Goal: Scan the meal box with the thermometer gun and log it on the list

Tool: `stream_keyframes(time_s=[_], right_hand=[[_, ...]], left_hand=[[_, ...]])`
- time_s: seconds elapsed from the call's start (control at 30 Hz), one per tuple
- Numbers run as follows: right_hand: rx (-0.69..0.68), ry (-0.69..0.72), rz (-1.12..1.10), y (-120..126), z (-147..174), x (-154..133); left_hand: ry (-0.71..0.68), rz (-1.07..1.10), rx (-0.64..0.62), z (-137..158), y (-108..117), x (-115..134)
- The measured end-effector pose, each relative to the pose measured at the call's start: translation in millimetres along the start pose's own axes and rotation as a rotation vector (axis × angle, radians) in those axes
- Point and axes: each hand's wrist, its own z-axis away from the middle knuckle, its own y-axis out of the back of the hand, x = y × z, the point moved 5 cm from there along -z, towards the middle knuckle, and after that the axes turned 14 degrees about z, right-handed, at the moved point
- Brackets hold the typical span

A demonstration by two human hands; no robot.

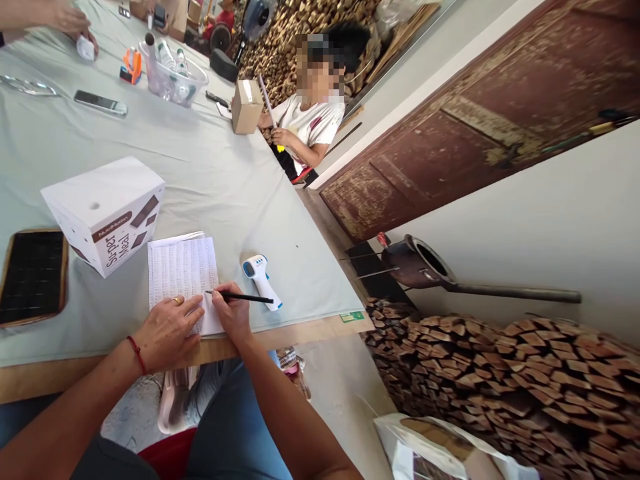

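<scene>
A sheet of paper (183, 267) covered in rows of handwriting lies at the table's near edge, on what looks like a small stack. My left hand (170, 330) rests flat on its lower part, fingers stretched out, a ring on one finger and a red cord at the wrist. In my right hand (233, 317) is a black pen (255, 298), pinched between the fingers with its tip on or just over the page's right side. Just right of that hand lies a white and blue infrared thermometer (263, 280).
A white box (105, 207) stands behind the paper, beside a dark tablet-like slab (34, 277). Farther back are a phone (100, 103), a plastic basket (175, 87) with bottles, an orange tape dispenser (131, 65) and a cardboard box (247, 107). Another person (315, 127) sits at the right edge.
</scene>
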Motion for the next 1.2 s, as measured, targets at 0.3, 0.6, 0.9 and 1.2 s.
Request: stream_keyframes(time_s=[0.3,0.6,0.9,1.2], right_hand=[[-0.016,0.0,-0.002,-0.8,0.0,-1.6],[-0.019,-0.002,0.008,-0.6,-0.1,-2.1],[0.004,-0.009,-0.014,-0.2,0.6,0.5],[0.011,0.002,0.021,-0.3,0.5,1.4]], left_hand=[[-0.01,0.008,0.006,0.3,-0.4,0.0],[-0.008,0.002,0.005,-0.5,-0.2,0.0],[0.002,0.008,-0.009,0.1,-0.9,-0.2],[-0.002,0.008,-0.007,-0.5,0.9,-0.3]])
